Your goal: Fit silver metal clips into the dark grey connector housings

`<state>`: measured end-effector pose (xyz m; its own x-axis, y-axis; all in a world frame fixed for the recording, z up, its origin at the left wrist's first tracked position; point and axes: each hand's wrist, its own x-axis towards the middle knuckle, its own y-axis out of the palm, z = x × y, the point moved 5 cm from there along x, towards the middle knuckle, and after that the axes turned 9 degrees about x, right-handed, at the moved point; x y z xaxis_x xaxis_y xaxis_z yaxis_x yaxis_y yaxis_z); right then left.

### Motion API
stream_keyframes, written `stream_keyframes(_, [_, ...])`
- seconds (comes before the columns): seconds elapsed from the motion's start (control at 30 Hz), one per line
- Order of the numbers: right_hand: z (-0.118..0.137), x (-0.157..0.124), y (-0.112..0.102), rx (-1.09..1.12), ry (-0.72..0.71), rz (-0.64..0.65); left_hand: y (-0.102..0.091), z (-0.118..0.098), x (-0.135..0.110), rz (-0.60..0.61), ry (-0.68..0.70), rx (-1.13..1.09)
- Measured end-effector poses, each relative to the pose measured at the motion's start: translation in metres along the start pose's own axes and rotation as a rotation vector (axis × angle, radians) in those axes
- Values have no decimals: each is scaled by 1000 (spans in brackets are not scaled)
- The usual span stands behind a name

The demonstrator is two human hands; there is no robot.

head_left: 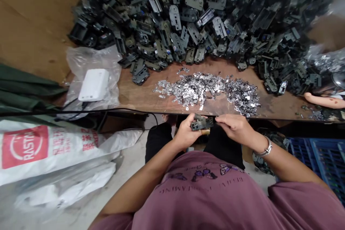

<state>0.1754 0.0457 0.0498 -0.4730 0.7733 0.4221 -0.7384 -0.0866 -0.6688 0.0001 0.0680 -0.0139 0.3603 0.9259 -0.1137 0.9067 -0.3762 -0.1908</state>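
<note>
While held just below the front edge of a wooden workbench point(137, 93), a small dark grey plastic-and-metal part point(201, 122) lying crosswise in front of the body, its long axis running roughly left to right, nearly parallel to the bench edge, one end toward each hand. Left hand point(187, 132) closed around the part's left half, fingers curled over the top. Right hand point(234, 127) only partly closed, fingertips pinching the part's right end, a silver bracelet point(265, 148) at the wrist. Just below the left hand, a small tan cylinder point(205, 132), possibly a tool handle, whether gripped or not impossible to tell. Work in hand, by the look of it: two-handed handling of this one part, with a steady hold on both ends seemingly called for. Ahead on the bench, a loose heap of shiny metal scraps point(205, 90), and beyond it a large pile of similar dark parts point(172, 18). At far right, a second person's hand point(325, 100) near the bench edge.
</note>
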Motion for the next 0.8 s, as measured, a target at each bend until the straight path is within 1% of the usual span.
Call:
stream_keyframes(0.07, [7,-3,7,-27,-78,-11,-2,1,-3,-9,-16,-6])
stream_keyframes(0.13, [11,-5,16,-57,-131,4,-3,1,-5,-5,-26,-3])
stream_keyframes(0.27, [9,-8,28,-82,-153,44,0,-3,-8,29,-34,3])
stream_keyframes(0.33, [8,-10,29,-96,-155,26,0,-5,-9,23,-37,6])
stream_keyframes(0.47, [6,-13,30,-116,-121,3,-2,-7,-8,1,-42,53])
stream_keyframes(0.57, [0,-14,34,-29,-23,-4,-1,-7,-9,6,-56,96])
stream_keyframes(0.67, [-5,-16,37,44,63,-47,0,-2,-10,-27,-92,93])
stream_keyframes(0.8, [-5,-17,31,4,19,-65,0,2,-12,-56,-132,40])
